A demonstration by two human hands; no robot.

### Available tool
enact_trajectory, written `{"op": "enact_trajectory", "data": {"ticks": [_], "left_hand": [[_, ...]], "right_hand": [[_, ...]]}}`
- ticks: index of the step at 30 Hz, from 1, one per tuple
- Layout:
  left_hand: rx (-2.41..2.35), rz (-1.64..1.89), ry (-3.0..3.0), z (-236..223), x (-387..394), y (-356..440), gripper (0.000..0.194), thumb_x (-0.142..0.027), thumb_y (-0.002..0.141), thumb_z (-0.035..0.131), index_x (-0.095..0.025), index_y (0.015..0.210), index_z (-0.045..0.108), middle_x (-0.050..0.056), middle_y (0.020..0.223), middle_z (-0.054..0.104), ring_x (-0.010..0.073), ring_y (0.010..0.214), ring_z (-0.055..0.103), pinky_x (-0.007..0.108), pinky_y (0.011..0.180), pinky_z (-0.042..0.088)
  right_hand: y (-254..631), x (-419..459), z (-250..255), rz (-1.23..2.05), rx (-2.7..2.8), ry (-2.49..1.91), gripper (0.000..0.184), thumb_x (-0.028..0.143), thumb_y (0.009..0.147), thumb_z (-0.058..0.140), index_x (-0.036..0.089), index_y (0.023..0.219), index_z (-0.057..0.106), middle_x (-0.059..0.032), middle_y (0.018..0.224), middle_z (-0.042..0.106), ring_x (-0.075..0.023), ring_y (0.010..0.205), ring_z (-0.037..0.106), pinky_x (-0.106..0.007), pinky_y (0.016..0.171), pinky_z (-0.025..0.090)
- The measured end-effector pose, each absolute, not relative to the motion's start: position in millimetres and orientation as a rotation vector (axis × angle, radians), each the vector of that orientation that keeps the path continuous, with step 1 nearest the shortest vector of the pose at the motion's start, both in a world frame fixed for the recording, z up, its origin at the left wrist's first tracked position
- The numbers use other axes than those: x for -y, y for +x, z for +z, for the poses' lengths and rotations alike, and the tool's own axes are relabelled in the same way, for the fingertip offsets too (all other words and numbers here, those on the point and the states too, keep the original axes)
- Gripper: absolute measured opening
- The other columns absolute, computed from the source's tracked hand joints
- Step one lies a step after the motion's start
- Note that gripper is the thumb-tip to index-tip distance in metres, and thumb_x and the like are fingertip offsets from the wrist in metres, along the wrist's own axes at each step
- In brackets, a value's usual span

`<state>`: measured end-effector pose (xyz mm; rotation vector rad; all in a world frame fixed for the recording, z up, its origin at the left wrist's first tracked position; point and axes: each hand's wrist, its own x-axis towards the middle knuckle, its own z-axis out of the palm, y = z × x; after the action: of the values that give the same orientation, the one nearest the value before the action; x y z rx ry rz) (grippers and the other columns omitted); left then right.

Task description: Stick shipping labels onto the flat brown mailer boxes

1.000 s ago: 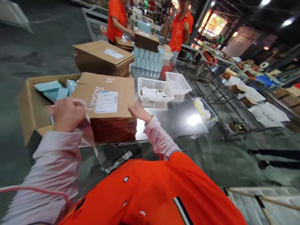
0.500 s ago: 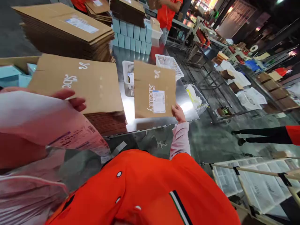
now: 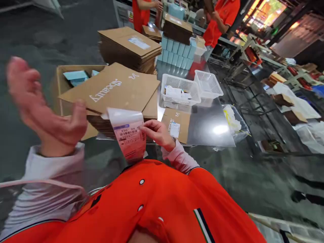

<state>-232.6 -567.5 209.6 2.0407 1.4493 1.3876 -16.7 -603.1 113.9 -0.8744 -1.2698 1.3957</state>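
Note:
Raised on the left, my left hand (image 3: 48, 111) is empty, its fingers apart and a little blurred. My right hand (image 3: 159, 134) pinches the right edge of a printed shipping label strip (image 3: 130, 140), which hangs down at the table's front edge. Behind the strip, a flat cardboard box with white lettering (image 3: 113, 88) lies askew on a stack of flattened boxes (image 3: 103, 125). To the right of that stack, a flat box bearing a white label (image 3: 182, 125) lies on the metal table (image 3: 207, 123), partly behind my right hand.
Two white plastic baskets (image 3: 181, 82) stand on the table; the nearer holds papers. Further back are light blue boxes (image 3: 177, 50) and another tall cardboard stack (image 3: 126, 50). An open carton (image 3: 60, 98) sits left. Two people in orange (image 3: 220, 22) stand beyond.
My right hand has let go of the labelled box, which now lies on the table, and grips the label strip. My left hand has released the strip and lifted leftward. The top box is turned askew.

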Motion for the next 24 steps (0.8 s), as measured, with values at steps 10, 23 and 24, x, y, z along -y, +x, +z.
{"op": "enact_trajectory", "data": {"ticks": [10, 23, 24], "left_hand": [[-1.148, 1.106, 1.141, 142.2, 607.8, -200.6, 0.042, -0.044, 0.057, 0.088, -0.012, 0.08, 0.071, 0.008, 0.082, 0.073, 0.0182, 0.074, 0.064, 0.028, 0.069, 0.052], [-1.075, 0.826, 1.135, 128.6, 573.6, -240.7, 0.05, -0.036, 0.046, 0.092, -0.011, 0.082, 0.069, 0.007, 0.076, 0.072, 0.0176, 0.063, 0.06, 0.025, 0.054, 0.048], [-1.088, 0.762, 1.112, 126.3, 569.6, -250.7, 0.048, -0.034, 0.045, 0.093, -0.011, 0.08, 0.069, 0.008, 0.075, 0.072, 0.0183, 0.062, 0.061, 0.025, 0.053, 0.048]], "right_hand": [[-13.3, 597.2, 155.7, 0.78, 1.792, -1.016, 0.038, 0.042, 0.082, 0.075, 0.019, 0.112, 0.069, -0.0069, 0.107, 0.072, -0.0163, 0.089, 0.067, -0.027, 0.08, 0.053], [-46.1, 520.6, 204.4, 0.432, 1.994, -1.139, 0.02, 0.036, 0.088, 0.071, 0.017, 0.086, 0.078, -0.0059, 0.108, 0.07, -0.0145, 0.1, 0.064, -0.026, 0.089, 0.049], [-46.4, 501.1, 207.0, 0.398, 1.96, -1.186, 0.02, 0.037, 0.087, 0.072, 0.017, 0.086, 0.078, -0.0059, 0.107, 0.07, -0.015, 0.102, 0.063, -0.027, 0.091, 0.048]]}}
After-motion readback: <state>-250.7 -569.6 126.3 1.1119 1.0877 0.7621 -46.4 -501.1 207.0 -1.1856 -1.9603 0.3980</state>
